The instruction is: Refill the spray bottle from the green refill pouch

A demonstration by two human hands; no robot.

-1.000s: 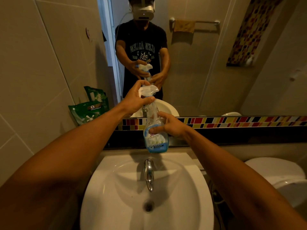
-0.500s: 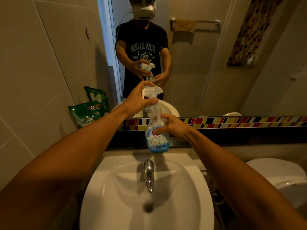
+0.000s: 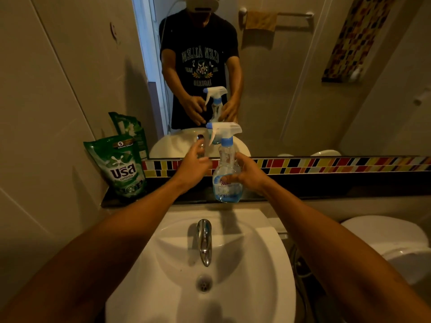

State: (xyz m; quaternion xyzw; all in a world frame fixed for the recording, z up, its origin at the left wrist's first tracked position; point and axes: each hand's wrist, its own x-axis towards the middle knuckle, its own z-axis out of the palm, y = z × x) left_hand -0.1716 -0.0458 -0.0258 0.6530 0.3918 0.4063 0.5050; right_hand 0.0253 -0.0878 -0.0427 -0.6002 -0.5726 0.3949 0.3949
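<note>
The clear spray bottle (image 3: 226,169), with a white trigger head and blue collar, stands upright above the dark ledge behind the sink. A little blue liquid lies at its bottom. My right hand (image 3: 247,174) is wrapped around its body from the right. My left hand (image 3: 194,167) hovers just left of the bottle with its fingers spread, holding nothing. The green refill pouch (image 3: 121,167) stands upright on the ledge's left end, leaning against the wall and apart from both hands.
A white sink (image 3: 245,287) with a chrome tap (image 3: 204,241) lies below my arms. The mirror (image 3: 291,78) behind the ledge (image 3: 326,191) reflects me and the bottle. A white toilet (image 3: 391,243) is at the right. A tiled wall closes the left side.
My left hand has let go of the trigger head and dropped to the left of the bottle. The bottle has come down toward the ledge, still in my right hand.
</note>
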